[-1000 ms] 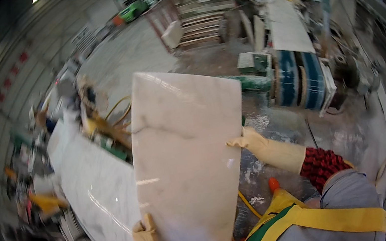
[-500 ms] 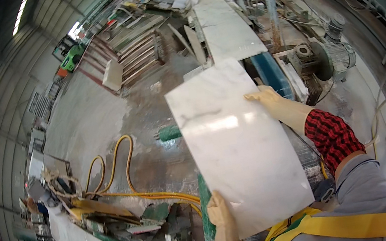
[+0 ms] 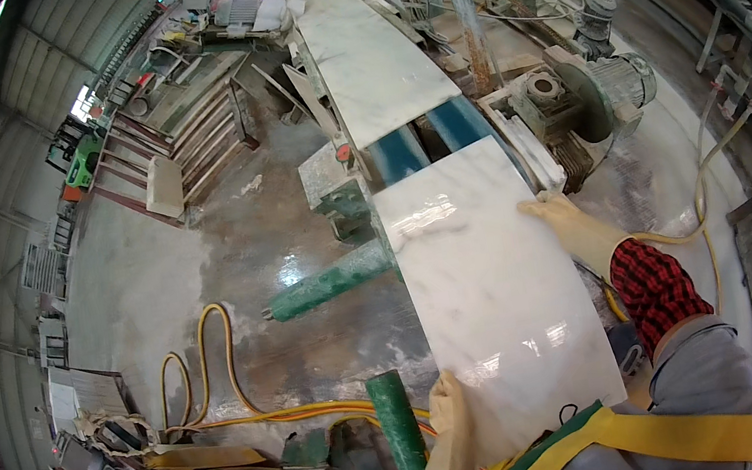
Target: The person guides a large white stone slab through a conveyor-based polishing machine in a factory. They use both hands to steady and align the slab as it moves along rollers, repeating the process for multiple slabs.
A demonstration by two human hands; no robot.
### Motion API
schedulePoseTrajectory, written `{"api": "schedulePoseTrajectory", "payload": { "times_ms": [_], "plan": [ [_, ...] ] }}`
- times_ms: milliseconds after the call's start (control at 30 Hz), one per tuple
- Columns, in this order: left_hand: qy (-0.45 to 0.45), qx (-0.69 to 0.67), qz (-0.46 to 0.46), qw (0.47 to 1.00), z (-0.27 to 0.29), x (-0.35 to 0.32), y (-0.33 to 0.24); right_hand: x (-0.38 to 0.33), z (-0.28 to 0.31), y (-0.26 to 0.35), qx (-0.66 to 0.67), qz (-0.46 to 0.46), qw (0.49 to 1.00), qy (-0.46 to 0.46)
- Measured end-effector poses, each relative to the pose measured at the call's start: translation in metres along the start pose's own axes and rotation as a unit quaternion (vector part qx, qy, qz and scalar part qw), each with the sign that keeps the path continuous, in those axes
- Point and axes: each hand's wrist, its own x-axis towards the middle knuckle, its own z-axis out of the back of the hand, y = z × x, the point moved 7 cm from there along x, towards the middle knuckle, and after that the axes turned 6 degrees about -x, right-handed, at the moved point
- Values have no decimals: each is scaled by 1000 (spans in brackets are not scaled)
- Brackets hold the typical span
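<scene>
A large white marble slab [image 3: 488, 291] with faint grey veins lies nearly flat in front of me, its far end over the blue belt of a conveyor machine [image 3: 411, 146]. My left hand [image 3: 449, 435], in a pale glove, grips the slab's near left corner. My right hand [image 3: 571, 224], also gloved, holds the slab's right edge near the far corner. A longer white slab [image 3: 362, 50] rests further along the conveyor.
Green rollers [image 3: 329, 282] [image 3: 397, 428] stick out at the machine's left. A motor [image 3: 612, 79] sits to the right. Yellow hoses [image 3: 209, 360] loop over the wet concrete floor. Stacked stone pieces and racks [image 3: 188, 137] stand at the far left; debris lies at lower left.
I have turned toward the conveyor. The slab has swung from upright to nearly flat and now reaches over the machine's belt. Both hands keep their grip.
</scene>
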Motion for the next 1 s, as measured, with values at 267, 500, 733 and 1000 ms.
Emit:
{"api": "schedulePoseTrajectory", "payload": {
  "times_ms": [267, 500, 733, 1000],
  "plan": [
    [62, -41, -28, 997, -15, 50, 7, -163, 30, -8, 362, -382, 849, 47],
    [111, -11, -29, 993, 13, 41, -37, -230, 18, 128, 339, -452, 822, 72],
    [93, -1, -60, 994, -7, 72, -44, -223, 5, 89, 315, -457, 829, 58],
    [159, -196, -49, 966, -6, 59, -48, -174, 16, 103, 326, -440, 832, 85]
  ]
}}
